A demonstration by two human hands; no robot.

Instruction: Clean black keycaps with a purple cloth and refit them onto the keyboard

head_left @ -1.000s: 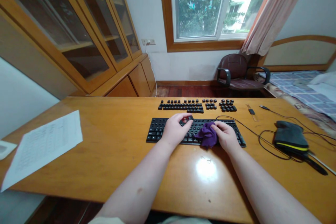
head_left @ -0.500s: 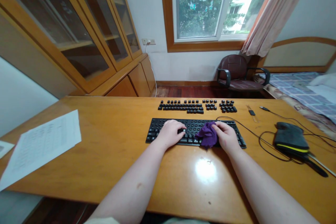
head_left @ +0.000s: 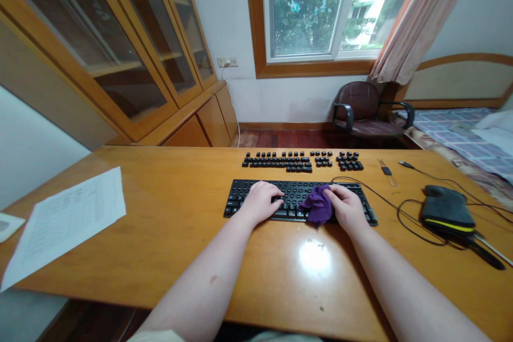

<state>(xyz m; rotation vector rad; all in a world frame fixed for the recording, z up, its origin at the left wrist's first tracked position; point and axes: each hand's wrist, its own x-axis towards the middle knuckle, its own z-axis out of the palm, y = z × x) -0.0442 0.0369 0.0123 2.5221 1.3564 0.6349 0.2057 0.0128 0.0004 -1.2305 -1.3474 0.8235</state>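
A black keyboard [head_left: 295, 214] lies on the wooden desk in front of me, with many of its keycaps off and bare key posts showing. My left hand [head_left: 261, 200] rests on its left-middle part, thumb and fingers apart; the tips of some fingers are hidden. In my right hand [head_left: 348, 204] a crumpled purple cloth [head_left: 319, 206] is pinched between thumb and fingers, pressed against the right-middle part of the keyboard. Loose black keycaps [head_left: 276, 161] are laid out in grouped rows behind the keyboard.
Right of the keyboard lie a small wire tool with a black grip [head_left: 386, 171], a cable [head_left: 406, 164] and a grey cloth item with a yellow stripe [head_left: 449, 211]. Paper sheets [head_left: 72, 219] lie at the left. An armchair [head_left: 360, 109] stands beyond the desk.
The whole view has shifted very slightly. Both hands and the purple cloth keep nearly the same places on the keyboard.
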